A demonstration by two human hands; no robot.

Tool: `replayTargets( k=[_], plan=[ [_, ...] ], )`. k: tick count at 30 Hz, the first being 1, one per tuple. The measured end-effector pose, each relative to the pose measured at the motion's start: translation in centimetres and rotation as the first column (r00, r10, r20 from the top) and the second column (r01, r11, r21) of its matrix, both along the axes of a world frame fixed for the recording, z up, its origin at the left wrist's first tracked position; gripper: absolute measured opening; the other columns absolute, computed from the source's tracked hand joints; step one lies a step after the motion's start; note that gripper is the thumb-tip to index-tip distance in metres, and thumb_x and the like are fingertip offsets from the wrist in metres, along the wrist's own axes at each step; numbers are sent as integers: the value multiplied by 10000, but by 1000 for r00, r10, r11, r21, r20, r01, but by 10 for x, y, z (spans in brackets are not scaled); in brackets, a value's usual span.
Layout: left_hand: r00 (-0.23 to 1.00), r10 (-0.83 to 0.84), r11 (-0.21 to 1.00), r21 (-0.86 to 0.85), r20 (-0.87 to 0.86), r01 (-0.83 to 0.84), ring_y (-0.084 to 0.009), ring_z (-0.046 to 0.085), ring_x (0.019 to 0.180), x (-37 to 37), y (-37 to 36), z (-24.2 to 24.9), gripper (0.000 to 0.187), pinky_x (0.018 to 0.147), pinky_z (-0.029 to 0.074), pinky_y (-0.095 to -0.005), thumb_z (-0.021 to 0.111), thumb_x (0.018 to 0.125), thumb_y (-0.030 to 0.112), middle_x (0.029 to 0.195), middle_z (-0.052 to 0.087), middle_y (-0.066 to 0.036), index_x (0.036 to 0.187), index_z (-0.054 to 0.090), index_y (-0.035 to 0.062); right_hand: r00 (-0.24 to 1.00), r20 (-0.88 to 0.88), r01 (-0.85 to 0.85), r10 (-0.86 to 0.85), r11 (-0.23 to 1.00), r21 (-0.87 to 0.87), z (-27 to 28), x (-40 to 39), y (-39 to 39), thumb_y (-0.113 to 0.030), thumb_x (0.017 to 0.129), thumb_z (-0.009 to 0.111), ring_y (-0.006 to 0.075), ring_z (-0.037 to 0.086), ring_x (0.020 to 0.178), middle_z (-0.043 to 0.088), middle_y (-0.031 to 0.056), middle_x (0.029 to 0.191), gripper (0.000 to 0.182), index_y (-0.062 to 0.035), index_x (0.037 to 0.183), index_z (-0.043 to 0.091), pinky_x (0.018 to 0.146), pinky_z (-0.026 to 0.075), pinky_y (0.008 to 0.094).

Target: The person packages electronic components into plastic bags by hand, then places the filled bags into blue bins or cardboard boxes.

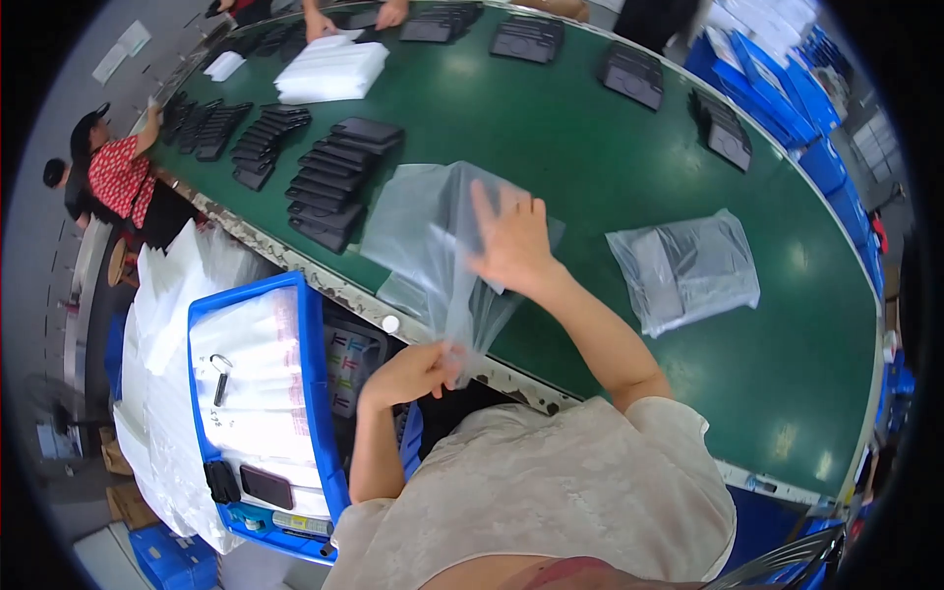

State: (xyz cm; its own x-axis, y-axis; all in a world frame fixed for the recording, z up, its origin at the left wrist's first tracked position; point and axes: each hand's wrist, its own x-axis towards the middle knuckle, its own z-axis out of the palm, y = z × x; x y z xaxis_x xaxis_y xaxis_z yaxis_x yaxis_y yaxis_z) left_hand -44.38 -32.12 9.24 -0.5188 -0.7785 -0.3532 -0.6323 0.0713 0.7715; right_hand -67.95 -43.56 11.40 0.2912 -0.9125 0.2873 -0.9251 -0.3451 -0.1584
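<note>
Clear plastic bags point(403, 211) lie in a loose pile on the green table point(551, 128), reaching its near edge. My left hand point(418, 374) is closed on the lower end of a clear bag at that edge. Spread over the upper part of the same bag, my right hand point(513, 236) has its fingers apart; the bag around it is slightly blurred. To the right lies a filled clear bag point(688, 270) with flat items inside. A row of overlapping black parts point(334, 182) lies left of the bag pile.
More black parts point(634, 74) lie along the far edge. A co-worker's hands point(354, 20) touch a white stack point(332, 71). Below left, a blue tray point(313, 393) holds white packets and a phone point(265, 486). Another person point(123, 177) is at the far left.
</note>
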Motion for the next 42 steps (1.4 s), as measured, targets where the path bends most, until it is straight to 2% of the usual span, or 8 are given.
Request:
replayTargets(
  k=[2, 6, 8, 15, 27, 31, 35, 42],
  plan=[
    [985, -172, 962, 210, -30, 174, -398, 678, 785, -7, 4, 44, 348, 689, 524, -464, 598, 997, 284, 841, 702, -195, 1270, 616, 69, 999, 27, 29, -30, 999, 33, -15, -2, 19, -458, 695, 784, 433, 492, 1194, 515, 302, 1329, 1040, -68, 1559, 356, 979, 381, 512],
    [979, -100, 933, -325, 178, 155, -303, 691, 825, -60, -35, 112, 363, 737, 521, -413, 630, 965, 346, 888, 715, -125, 1195, 648, 66, 996, 93, -4, 4, 1000, -1, -55, 0, 27, -467, 739, 743, 429, 476, 1201, 490, 304, 1358, 993, -71, 1560, 350, 984, 370, 523],
    [992, -23, 532, -839, 123, 117, -295, 675, 972, -109, -66, 86, 296, 805, 498, -399, 656, 933, 317, 1002, 714, -108, 1131, 682, 99, 992, 100, -65, 77, 991, -120, -70, -2, 23, -500, 756, 718, 433, 470, 1179, 461, 306, 1384, 989, -55, 1554, 340, 984, 363, 541],
    [455, -16, 645, -338, 891, 685, -226, 648, 1132, -240, -141, 7, 284, 913, 422, -473, 631, 921, 193, 1188, 731, -68, 1160, 766, 119, 980, 179, -36, 87, 962, -269, -96, -5, 21, -494, 841, 614, 501, 406, 1271, 446, 345, 1348, 849, -89, 1547, 373, 1065, 301, 588],
    [613, -351, 490, -419, 708, 764, -279, 751, 911, -265, -94, 2, 152, 778, 555, -448, 668, 818, 145, 953, 773, -105, 899, 796, 139, 958, 282, -80, 53, 993, 88, -52, 2, 9, -471, 808, 674, 508, 505, 1213, 439, 358, 1408, 864, -75, 1521, 388, 1001, 406, 588],
    [921, -288, 532, -756, 262, 381, -274, 639, 1167, -217, -59, 20, 348, 990, 457, -449, 755, 772, 218, 1116, 711, -138, 1101, 721, 112, 971, 236, 66, -44, 994, -88, -68, -9, 4, -461, 833, 682, 464, 504, 1194, 525, 329, 1273, 772, -23, 1443, 505, 923, 422, 592],
    [913, 406, 285, -946, -24, -152, -354, 506, 1290, -123, -18, 27, 569, 1051, 360, -513, 781, 788, 182, 1339, 594, -173, 1321, 610, 79, 968, 236, 143, -83, 958, -248, -86, -22, 2, -472, 807, 720, 449, 489, 1216, 461, 332, 1408, 840, -17, 1468, 470, 968, 401, 589],
    [759, 628, 600, -514, -171, -613, -403, 688, 864, -45, 23, -51, 260, 776, 538, -460, 644, 906, 56, 952, 691, -222, 1161, 604, 24, 973, 184, 146, -142, 989, -11, -46, -18, 10, -512, 826, 690, 467, 454, 1247, 339, 315, 1545, 924, -18, 1541, 375, 1045, 344, 582]
  ],
)
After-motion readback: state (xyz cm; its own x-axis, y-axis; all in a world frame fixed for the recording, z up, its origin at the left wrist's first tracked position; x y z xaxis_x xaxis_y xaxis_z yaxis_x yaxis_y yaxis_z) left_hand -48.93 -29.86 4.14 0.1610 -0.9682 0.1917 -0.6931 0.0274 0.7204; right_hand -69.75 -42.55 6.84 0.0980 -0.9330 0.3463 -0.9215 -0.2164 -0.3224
